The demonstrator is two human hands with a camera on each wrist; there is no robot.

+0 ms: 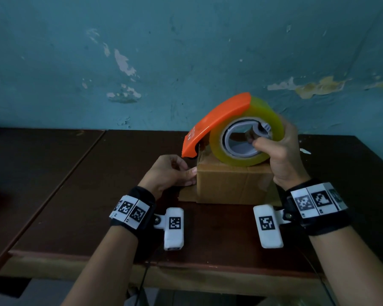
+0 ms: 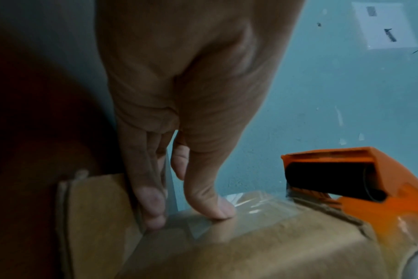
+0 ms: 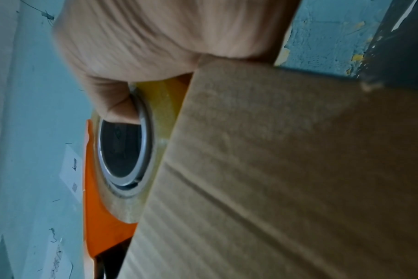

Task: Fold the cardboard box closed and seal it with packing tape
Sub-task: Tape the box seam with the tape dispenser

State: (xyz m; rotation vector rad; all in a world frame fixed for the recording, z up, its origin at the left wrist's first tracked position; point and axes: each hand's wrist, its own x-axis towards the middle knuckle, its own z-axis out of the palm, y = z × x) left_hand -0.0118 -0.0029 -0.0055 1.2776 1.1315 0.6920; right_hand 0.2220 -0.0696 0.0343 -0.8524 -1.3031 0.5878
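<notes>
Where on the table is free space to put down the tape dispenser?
Bare table lies left of the left hand, and right of the right hand. Around the cardboard box, with the tape dispenser on top, it is crowded.

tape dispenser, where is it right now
In the head view the tape dispenser sits on top of the cardboard box, right of centre, held by the right hand, its orange nose over the box's left edge.

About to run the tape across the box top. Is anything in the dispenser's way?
Nothing visible blocks it. The tape dispenser sits on the cardboard box; the left hand pins the tape end at the box's left edge, behind the run.
</notes>
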